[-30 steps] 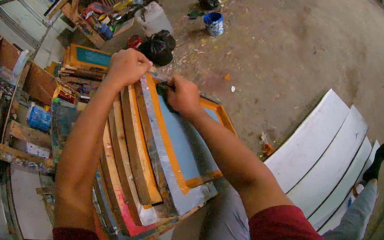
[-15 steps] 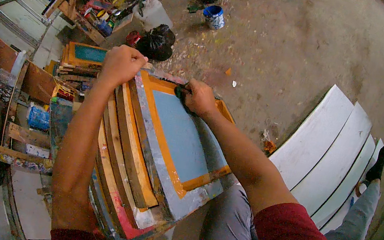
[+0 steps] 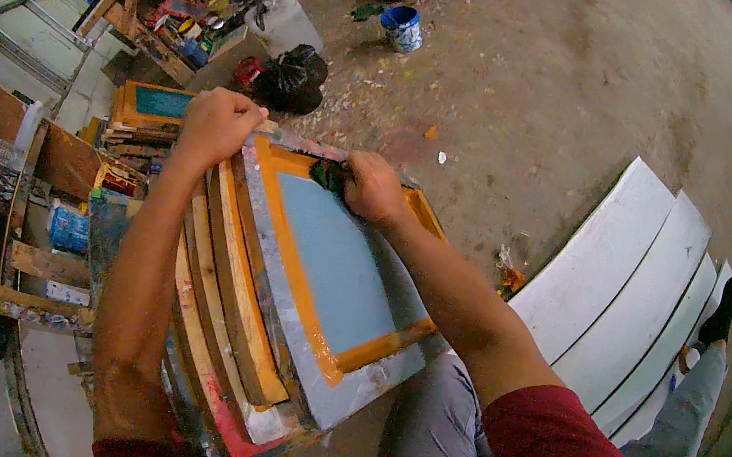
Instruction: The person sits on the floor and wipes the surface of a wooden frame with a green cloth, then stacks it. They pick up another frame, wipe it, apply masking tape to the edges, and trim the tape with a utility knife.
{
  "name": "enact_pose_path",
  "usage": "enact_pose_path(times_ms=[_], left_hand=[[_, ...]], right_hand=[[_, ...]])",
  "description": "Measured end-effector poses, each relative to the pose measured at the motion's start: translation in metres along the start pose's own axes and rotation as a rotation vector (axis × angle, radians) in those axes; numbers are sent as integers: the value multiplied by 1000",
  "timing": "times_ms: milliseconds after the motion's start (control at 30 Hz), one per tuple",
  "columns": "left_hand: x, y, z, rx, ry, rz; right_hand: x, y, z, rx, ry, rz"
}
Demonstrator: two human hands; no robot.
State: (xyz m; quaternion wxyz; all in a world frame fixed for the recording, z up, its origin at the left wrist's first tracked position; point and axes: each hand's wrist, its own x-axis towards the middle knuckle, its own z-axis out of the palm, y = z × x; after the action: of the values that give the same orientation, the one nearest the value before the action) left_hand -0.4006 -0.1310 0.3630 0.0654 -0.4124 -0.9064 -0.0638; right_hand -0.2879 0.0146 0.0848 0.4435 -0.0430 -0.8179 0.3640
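A screen printing frame [image 3: 295, 313] leans tilted in front of me, with pale blue-grey mesh [image 3: 333, 252] and an orange-brown inner border. At its far left corner my left hand [image 3: 218, 124] is closed over the edge. My right hand [image 3: 375, 188] is closed on a dark green rag [image 3: 328, 176], pressed against the inside of the frame's far edge. The fingertips of that hand are partly hidden behind the hand itself. Several more wooden frames [image 3: 222, 321] stand stacked against the left side of this one.
White boards [image 3: 606, 286] lie on the right, beside another person's leg [image 3: 677, 412]. Ahead on the floor stand a paint-stained bucket [image 3: 401, 29] and a black plastic bag [image 3: 294, 78]. More frames [image 3: 156, 102] are piled beyond my left hand. A wooden shelf [image 3: 25, 203] holds a blue container [image 3: 70, 228].
My right hand has shifted slightly left along the frame's far edge, and more of the rag shows. My left hand stays on the corner. The view has also shifted a little.
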Motion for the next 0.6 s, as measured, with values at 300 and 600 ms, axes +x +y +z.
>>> enact_pose_path(times_ms=[300,600], left_hand=[[-13,-10,-6,21,0,-19],[-8,-24,-3,72,-50,-51]], right_hand=[[-46,55,-8,3,-290,202],[-47,24,-146,122,157,667]])
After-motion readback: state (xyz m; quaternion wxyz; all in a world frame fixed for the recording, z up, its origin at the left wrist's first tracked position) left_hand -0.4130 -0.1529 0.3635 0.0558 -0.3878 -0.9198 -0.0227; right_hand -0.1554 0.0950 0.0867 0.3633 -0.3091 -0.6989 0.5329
